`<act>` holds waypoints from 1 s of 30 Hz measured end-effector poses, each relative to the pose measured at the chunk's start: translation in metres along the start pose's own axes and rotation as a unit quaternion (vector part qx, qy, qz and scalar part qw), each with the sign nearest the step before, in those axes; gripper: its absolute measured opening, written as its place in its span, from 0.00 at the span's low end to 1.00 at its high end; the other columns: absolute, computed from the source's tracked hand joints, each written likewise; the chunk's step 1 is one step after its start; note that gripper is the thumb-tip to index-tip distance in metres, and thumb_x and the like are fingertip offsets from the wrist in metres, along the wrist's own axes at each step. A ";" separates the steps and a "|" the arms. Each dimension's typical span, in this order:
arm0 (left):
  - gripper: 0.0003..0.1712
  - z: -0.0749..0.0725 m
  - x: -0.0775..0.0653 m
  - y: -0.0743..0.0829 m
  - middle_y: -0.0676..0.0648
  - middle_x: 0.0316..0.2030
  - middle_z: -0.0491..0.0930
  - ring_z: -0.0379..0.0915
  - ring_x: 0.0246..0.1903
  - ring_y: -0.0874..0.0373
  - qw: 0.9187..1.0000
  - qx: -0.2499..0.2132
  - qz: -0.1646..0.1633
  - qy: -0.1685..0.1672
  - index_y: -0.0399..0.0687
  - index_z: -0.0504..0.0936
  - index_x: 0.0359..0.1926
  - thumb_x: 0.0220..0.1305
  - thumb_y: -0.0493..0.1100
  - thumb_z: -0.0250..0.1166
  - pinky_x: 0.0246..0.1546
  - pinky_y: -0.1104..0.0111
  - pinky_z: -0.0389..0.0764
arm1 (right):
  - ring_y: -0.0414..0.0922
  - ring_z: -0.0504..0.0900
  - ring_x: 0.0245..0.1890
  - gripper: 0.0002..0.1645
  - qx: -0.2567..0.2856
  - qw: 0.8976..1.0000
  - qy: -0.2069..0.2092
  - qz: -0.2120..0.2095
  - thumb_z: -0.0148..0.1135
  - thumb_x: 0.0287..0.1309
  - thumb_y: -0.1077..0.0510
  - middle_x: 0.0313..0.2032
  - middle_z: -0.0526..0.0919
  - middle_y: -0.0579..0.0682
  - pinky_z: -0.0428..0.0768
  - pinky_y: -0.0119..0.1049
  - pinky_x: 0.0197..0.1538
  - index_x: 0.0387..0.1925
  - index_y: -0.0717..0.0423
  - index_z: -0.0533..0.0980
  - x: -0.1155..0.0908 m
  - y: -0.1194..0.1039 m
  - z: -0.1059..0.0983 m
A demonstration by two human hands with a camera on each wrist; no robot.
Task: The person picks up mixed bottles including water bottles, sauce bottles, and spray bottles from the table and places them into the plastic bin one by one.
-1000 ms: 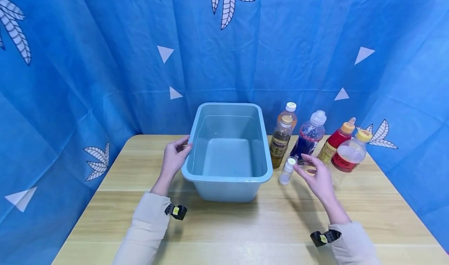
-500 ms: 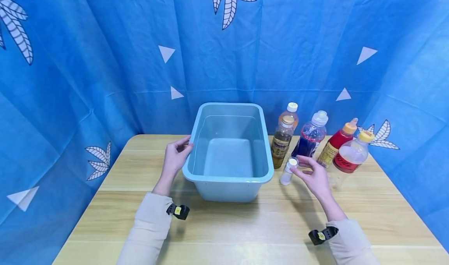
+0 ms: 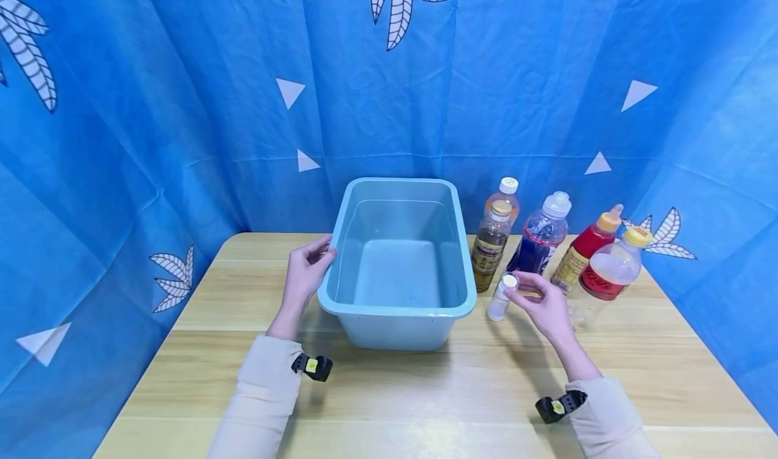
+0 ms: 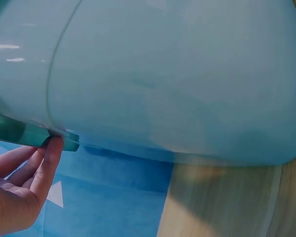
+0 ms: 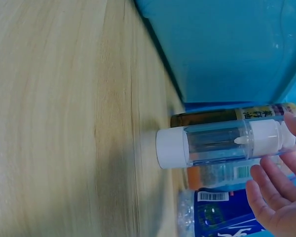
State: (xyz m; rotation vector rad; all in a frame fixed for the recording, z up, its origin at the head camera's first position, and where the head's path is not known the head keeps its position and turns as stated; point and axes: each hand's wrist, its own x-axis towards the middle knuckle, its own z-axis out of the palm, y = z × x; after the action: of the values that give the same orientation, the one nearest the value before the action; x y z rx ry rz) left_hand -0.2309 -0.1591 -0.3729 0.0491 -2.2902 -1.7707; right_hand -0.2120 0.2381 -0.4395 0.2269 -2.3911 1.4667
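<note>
A light-blue plastic basin point(image 3: 398, 310) stands upright on the table, with nothing inside it. My left hand point(image 3: 304, 268) grips its left rim; in the left wrist view the fingers point(image 4: 50, 160) meet the green-blue lip. To the right of the basin stands a small clear bottle point(image 3: 499, 302) with a white top and white base. My right hand point(image 3: 547, 306) pinches that bottle near its top. Seen from the right wrist, the bottle point(image 5: 214, 143) has its white base on the wood, with the thumb on one side of the top and fingers on the other.
Behind the right hand stand a brown-liquid bottle point(image 3: 486, 255), an orange-tinted bottle point(image 3: 509, 196), a dark-blue bottle point(image 3: 537, 239), a red squeeze bottle point(image 3: 580, 253) and a yellow-capped bottle point(image 3: 610, 270). A blue curtain point(image 3: 389, 108) hangs behind the wooden table point(image 3: 401, 405).
The right hand has moved slightly left and its fingers have closed on the small clear bottle's top. The left hand keeps its place on the basin rim.
</note>
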 end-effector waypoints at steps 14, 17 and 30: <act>0.21 -0.003 -0.004 0.003 0.38 0.46 0.75 0.72 0.43 0.51 1.000 -0.001 -0.021 0.002 0.39 0.72 0.55 0.60 0.39 0.57 0.45 0.64 0.74 | 0.27 0.75 0.33 0.22 0.026 1.000 0.000 -0.007 0.64 0.47 0.65 0.38 0.78 0.66 0.75 0.19 0.36 0.45 0.70 0.72 0.002 0.003 0.003; 0.21 -0.002 -0.003 0.002 0.38 0.45 0.76 0.72 0.43 0.51 1.000 -0.003 -0.016 0.003 0.38 0.72 0.54 0.60 0.39 0.57 0.45 0.65 0.74 | 0.27 0.75 0.32 0.21 0.030 1.000 0.004 -0.008 0.64 0.47 0.66 0.37 0.78 0.66 0.75 0.20 0.36 0.45 0.70 0.72 0.002 0.004 0.003; 0.21 -0.001 -0.002 0.000 0.38 0.46 0.75 0.73 0.44 0.51 1.000 -0.008 -0.011 0.000 0.39 0.73 0.54 0.59 0.39 0.58 0.45 0.65 0.75 | 0.29 0.76 0.31 0.20 0.054 0.998 0.013 0.007 0.64 0.44 0.70 0.37 0.77 0.70 0.75 0.19 0.35 0.43 0.75 0.72 -0.005 -0.025 0.001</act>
State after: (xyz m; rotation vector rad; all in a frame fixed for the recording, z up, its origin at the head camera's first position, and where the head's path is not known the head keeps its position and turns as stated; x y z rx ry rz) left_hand -0.2290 -0.1595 -0.3732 0.0729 -2.2843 -1.7985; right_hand -0.2001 0.2256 -0.4212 0.2157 -2.2994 1.5968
